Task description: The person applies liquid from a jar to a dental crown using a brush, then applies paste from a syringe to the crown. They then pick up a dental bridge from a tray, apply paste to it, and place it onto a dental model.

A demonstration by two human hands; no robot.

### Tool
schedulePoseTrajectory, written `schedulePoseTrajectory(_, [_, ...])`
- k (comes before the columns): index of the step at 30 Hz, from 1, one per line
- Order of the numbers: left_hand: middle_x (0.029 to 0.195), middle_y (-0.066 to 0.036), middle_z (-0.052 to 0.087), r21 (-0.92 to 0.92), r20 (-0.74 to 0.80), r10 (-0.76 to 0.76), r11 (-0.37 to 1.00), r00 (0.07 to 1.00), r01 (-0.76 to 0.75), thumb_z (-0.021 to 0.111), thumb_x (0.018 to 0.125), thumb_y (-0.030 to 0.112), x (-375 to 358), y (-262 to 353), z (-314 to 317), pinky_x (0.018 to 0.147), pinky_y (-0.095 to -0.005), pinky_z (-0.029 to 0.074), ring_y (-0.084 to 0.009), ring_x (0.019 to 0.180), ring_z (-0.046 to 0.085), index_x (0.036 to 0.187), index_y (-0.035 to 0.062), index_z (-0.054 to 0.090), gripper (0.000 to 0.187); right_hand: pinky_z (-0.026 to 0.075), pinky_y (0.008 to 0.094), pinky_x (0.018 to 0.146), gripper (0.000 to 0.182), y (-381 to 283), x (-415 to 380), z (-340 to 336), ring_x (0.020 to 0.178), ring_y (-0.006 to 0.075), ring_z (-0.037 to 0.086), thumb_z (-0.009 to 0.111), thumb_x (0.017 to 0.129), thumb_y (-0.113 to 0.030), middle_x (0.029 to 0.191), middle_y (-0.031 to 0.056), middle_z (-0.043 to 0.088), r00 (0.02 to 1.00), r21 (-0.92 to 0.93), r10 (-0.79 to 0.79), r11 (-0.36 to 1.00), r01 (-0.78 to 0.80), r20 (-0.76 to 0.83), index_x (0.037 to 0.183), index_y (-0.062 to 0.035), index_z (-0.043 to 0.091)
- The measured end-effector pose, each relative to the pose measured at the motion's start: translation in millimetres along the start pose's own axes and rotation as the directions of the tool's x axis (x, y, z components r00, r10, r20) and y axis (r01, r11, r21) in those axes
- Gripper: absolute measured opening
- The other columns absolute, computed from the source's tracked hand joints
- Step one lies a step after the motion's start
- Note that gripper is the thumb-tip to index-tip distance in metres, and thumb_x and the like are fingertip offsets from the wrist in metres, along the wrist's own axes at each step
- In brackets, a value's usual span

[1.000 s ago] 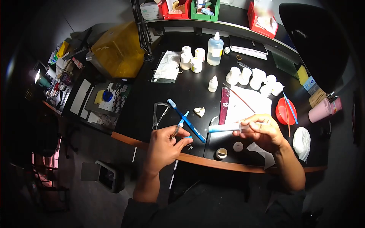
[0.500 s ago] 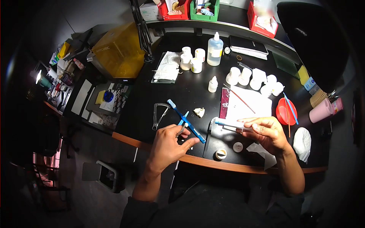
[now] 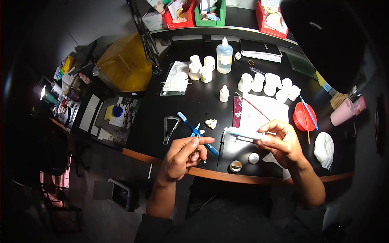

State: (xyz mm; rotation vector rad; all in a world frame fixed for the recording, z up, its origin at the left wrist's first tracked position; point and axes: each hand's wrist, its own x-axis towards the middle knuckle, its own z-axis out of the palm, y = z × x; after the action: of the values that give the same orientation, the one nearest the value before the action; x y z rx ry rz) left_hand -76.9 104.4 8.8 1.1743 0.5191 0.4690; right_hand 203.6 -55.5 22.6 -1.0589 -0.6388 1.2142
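My left hand (image 3: pixel 179 158) is closed, thumb against the fingers with the index finger pointing right, around a thin metal instrument (image 3: pixel 197 139) that is mostly hidden. By its tip is a small white tooth-like piece (image 3: pixel 201 132). Beneath and beyond that hand, a blue toothbrush (image 3: pixel 211 149) lies on the desk. My right hand (image 3: pixel 284 145) pinches a slim white tube with blue marking (image 3: pixel 243 133), roughly level and pointing left, above a dark tray (image 3: pixel 225 157). A tooth model piece (image 3: pixel 210 124) rests beyond the toothbrush.
Near the front edge sit a small open jar (image 3: pixel 235 166) and a round lid (image 3: pixel 253 158). A red bowl (image 3: pixel 300 116) stands at right beside a crumpled white cloth (image 3: pixel 324 150). Farther back are several white jars (image 3: pixel 257 82), a dropper bottle (image 3: pixel 224 94) and a larger bottle (image 3: pixel 224 56).
My left hand has turned, its index finger now stretched to the right and the thumb laid on the instrument. The right hand keeps the tube, shifted slightly. The whole view has tilted a little.
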Motion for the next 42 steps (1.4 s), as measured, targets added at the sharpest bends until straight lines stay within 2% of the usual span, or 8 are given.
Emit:
schedulePoseTrajectory(4, [0.07,-0.004,0.058,-0.284,-0.012,0.048,0.958,0.999,-0.049,0.038,0.117,0.031,0.1,-14.6,15.6,0.048,-0.0203,0.032,-0.0039,0.053,0.036,0.14,-0.0146,0.057,0.054,0.065,0.0345,0.085,0.02,11.4,-7.3,22.2,0.094,0.0218,0.076,0.08,0.091,0.003,0.104,0.0145,0.075,0.988,-0.161,-0.154,0.975,0.153,0.011,0.109,0.0028,0.07])
schedulePoseTrajectory(5, [0.063,0.0,0.048,-0.342,-0.007,0.041,0.939,0.999,-0.041,0.036,0.117,0.033,0.9,-16.1,19.0,0.046,-0.0219,0.031,-0.0052,0.049,0.031,0.144,-0.0136,0.052,0.056,0.064,0.0335,0.085,0.02,12.6,-11.8,32.4,0.094,0.0208,0.076,0.081,0.091,0.003,0.104,0.014,0.075,0.983,-0.193,-0.181,0.966,0.174,-0.016,0.108,0.003,0.071])
schedulePoseTrajectory(8, [0.061,0.002,0.041,-0.61,0.059,0.038,0.793,0.998,0.006,0.033,0.117,0.036,-1.0,-28.0,23.7,0.045,-0.0222,0.03,-0.0064,0.047,0.028,0.148,-0.0122,0.05,0.059,0.061,0.029,0.081,0.017,29.7,-19.7,51.0,0.09,0.0151,0.074,0.084,0.088,0.001,0.104,0.0121,0.076,0.94,-0.35,-0.334,0.891,0.291,-0.069,0.102,0.0029,0.073])
schedulePoseTrajectory(13, [0.062,0.002,0.039,-0.814,0.035,0.018,0.581,0.999,0.018,0.033,0.114,0.037,-2.7,-33.9,35.8,0.048,-0.0233,0.027,-0.0087,0.054,0.029,0.152,-0.009,0.048,0.061,0.058,0.0295,0.073,0.02,59.0,-22.9,73.3,0.085,0.0195,0.074,0.085,0.08,0.002,0.095,0.014,0.076,0.799,-0.529,-0.597,0.702,0.477,-0.072,0.097,0.0022,0.074])
schedulePoseTrajectory(16, [0.063,0.003,0.035,-0.806,-0.033,0.031,0.59,0.999,-0.045,0.036,0.114,0.031,-4.2,-35.5,45.5,0.046,-0.0236,0.026,-0.0084,0.055,0.029,0.157,-0.012,0.037,0.061,0.058,0.0295,0.07,0.02,65.9,-22.6,79.6,0.082,0.0204,0.074,0.085,0.079,0.002,0.093,0.0139,0.076,0.746,-0.594,-0.664,0.622,0.51,-0.055,0.095,0.0014,0.073])
schedulePoseTrajectory(23, [0.065,0.001,0.04,-0.786,-0.059,0.121,0.607,0.991,-0.121,0.032,0.113,0.037,-2.1,-51.5,49.8,0.048,-0.0242,0.028,-0.0088,0.054,0.029,0.155,-0.0076,0.045,0.063,0.057,0.0291,0.067,0.019,72.3,-21.7,86.1,0.078,0.0199,0.074,0.084,0.077,0.003,0.09,0.0126,0.075,0.702,-0.639,-0.709,0.571,0.516,-0.067,0.091,0.001,0.072])
schedulePoseTrajectory(29, [0.063,0.003,0.039,-0.648,-0.166,0.13,0.733,0.978,-0.207,0.032,0.113,0.037,0.9,-52.0,58.2,0.046,-0.0239,0.026,-0.008,0.051,0.029,0.157,-0.0081,0.041,0.063,0.057,0.0295,0.065,0.018,73.9,-20.0,87.4,0.077,0.0199,0.073,0.082,0.076,0.005,0.088,0.012,0.074,0.686,-0.636,-0.725,0.555,0.536,-0.054,0.09,0.0006,0.072])
schedulePoseTrajectory(42, [0.065,0.002,0.041,-0.64,-0.175,0.147,0.735,0.973,-0.226,0.032,0.112,0.039,3.4,-55.8,60.2,0.048,-0.0238,0.028,-0.008,0.054,0.031,0.155,-0.0071,0.044,0.064,0.056,0.0291,0.064,0.018,75.5,-16.0,84.4,0.075,0.0197,0.073,0.082,0.075,0.004,0.087,0.0121,0.073,0.675,-0.641,-0.736,0.539,0.547,-0.043,0.089,0.0005,0.072])
